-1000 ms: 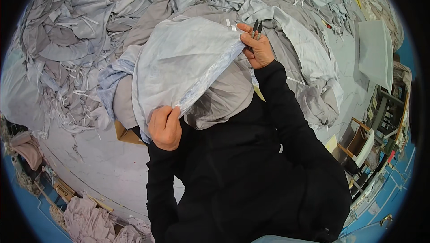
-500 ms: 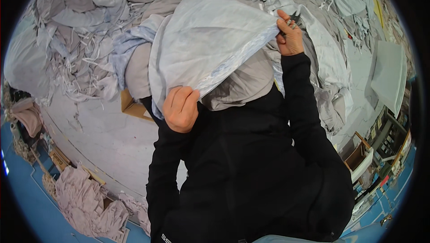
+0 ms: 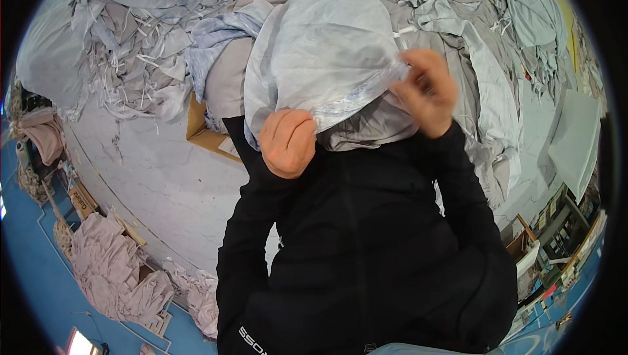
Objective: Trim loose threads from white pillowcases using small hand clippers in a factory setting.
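Blue floor [image 3: 42,276], far left; beside it, one crumpled heap of pinkish-grey cloth [image 3: 108,266]. Pale marbled tabletop [image 3: 157,178], piled along its back with grey fabrics [image 3: 144,60] trailing white ties. One cardboard box [image 3: 198,124], just beside the black left sleeve [image 3: 252,230]. One left hand [image 3: 288,142], fingertips pinching the near edge of a pale blue-grey cloth [image 3: 333,44], which lies draped before the person's chest. One right hand [image 3: 432,93], at that cloth's right edge, blurred; from where I stand, I cannot tell its grip. One whitish panel [image 3: 577,142], far right.
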Available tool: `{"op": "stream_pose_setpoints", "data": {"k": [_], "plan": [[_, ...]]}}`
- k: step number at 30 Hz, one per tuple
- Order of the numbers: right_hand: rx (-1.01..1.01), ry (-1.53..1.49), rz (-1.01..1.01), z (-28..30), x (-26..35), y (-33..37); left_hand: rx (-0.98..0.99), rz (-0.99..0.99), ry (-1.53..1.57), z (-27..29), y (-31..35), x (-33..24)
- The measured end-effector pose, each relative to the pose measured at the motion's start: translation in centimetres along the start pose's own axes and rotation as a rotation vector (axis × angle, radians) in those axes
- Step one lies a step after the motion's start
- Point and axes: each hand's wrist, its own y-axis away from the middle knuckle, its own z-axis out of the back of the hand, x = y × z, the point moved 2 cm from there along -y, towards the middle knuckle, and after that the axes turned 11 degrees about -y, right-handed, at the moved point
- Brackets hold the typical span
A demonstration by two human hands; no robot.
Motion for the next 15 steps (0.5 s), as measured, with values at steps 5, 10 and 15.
{"op": "stream_pose_setpoints", "data": {"k": [5,10,15], "plan": [[0.269,-0.198,0.022,-6.4,2.2,1.3,-0.022,0.088,0.115,-0.3,-1.2,-0.7],[0.298,-0.182,0.008,-5.8,3.1,-1.5,-0.035,0.233,0.040,0.1,-2.8,-0.4],[0.128,0.024,0.143,-1.8,7.1,-5.4,-0.207,0.304,-0.179,1.3,-4.5,0.6]]}}
